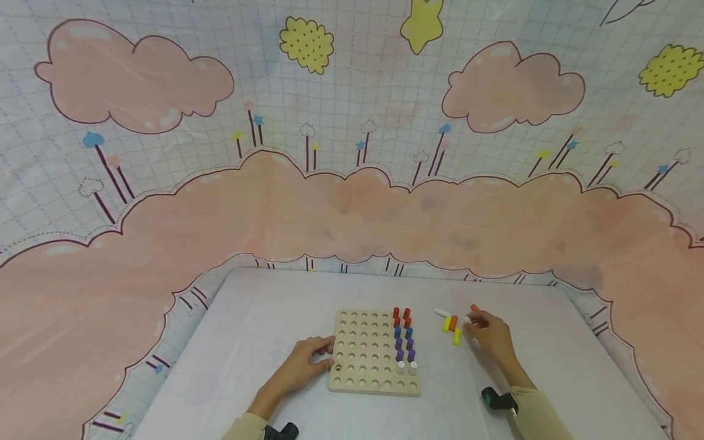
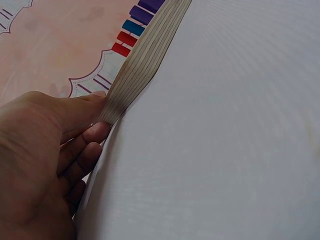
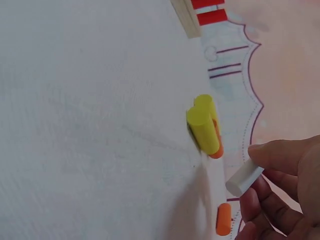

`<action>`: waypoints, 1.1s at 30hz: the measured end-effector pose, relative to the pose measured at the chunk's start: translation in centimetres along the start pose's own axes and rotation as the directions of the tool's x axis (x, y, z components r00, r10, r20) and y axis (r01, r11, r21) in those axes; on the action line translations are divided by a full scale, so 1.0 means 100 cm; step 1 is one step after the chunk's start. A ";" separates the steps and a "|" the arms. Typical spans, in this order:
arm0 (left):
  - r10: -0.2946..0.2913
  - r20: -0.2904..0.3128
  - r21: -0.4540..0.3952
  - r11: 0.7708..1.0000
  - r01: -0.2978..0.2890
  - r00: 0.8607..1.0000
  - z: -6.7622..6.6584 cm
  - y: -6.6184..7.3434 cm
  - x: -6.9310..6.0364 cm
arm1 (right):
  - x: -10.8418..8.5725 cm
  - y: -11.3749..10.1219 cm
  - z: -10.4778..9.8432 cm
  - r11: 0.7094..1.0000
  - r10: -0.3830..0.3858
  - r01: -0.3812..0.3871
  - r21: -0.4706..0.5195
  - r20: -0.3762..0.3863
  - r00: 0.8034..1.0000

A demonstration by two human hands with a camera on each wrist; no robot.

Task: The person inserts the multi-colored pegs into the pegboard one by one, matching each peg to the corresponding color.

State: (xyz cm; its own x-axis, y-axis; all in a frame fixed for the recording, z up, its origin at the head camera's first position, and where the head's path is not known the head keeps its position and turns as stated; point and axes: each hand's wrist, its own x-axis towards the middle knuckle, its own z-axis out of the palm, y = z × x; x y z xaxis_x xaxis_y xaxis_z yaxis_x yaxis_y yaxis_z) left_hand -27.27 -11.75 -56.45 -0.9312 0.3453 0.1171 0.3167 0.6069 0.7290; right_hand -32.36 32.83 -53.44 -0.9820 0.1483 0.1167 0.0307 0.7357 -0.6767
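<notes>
A wooden pegboard [image 1: 363,388] lies flat, with red [image 1: 396,312], blue [image 1: 409,333], purple [image 1: 410,355] and white [image 1: 412,368] pegs upright in two columns at its right side. My left hand [image 1: 301,366] touches the board's left edge with thumb and fingers; in the left wrist view this hand [image 2: 45,145] meets the layered wooden side [image 2: 145,65]. Right of the board, my right hand [image 1: 492,336] is raised beside the loose pegs. The right wrist view shows that hand [image 3: 285,185] pinching a white peg [image 3: 244,179] between thumb and fingers.
Loose yellow [image 1: 457,337], orange [image 1: 453,323] and white [image 1: 442,313] pegs lie between the board and my right hand. Another orange peg [image 1: 475,308] is just beyond that hand. A patterned cloth [image 1: 352,214] hangs behind the white table [image 1: 247,318].
</notes>
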 end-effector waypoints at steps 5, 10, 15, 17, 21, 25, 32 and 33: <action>0.008 -0.005 -0.001 1.000 -0.008 1.000 0.000 0.000 0.000 | -0.006 -0.005 -0.001 0.999 -0.035 0.035 0.002 -0.043 0.998; 0.023 -0.013 0.010 1.000 -0.022 1.000 0.000 -0.001 0.001 | -0.010 -0.011 -0.001 0.998 -0.055 0.056 0.017 -0.066 0.996; 0.033 -0.019 0.020 0.999 -0.033 0.999 0.001 -0.003 0.001 | -0.017 -0.020 -0.002 0.998 -0.046 0.049 0.050 -0.065 0.997; 0.022 -0.017 0.010 1.000 -0.022 1.000 0.000 -0.003 0.001 | -0.020 -0.024 -0.002 0.996 -0.050 0.054 0.065 -0.072 0.996; 0.016 -0.012 0.001 1.000 -0.016 1.000 0.000 -0.002 0.001 | -0.025 -0.031 -0.003 0.994 -0.063 0.071 0.085 -0.086 0.994; 0.026 -0.005 0.011 1.000 -0.026 1.000 0.000 -0.002 0.000 | -0.029 -0.037 -0.003 0.992 -0.067 0.075 0.101 -0.082 0.994; -0.006 0.003 -0.020 1.000 0.007 1.000 0.000 -0.002 0.000 | -0.038 -0.043 -0.001 0.988 -0.070 0.079 0.131 -0.067 0.995; -0.005 0.003 -0.020 1.000 0.005 1.000 0.000 -0.002 0.000 | -0.039 -0.044 0.000 0.987 -0.074 0.083 0.135 -0.071 0.995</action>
State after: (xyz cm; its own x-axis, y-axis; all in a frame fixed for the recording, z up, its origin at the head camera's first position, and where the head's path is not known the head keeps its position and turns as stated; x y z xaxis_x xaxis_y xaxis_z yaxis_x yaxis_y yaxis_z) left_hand -27.34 -11.90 -56.60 -0.9322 0.3446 0.1110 0.3083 0.5945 0.7426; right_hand -28.66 29.03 -50.90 -0.9659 0.1404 0.2175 -0.0759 0.6497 -0.7564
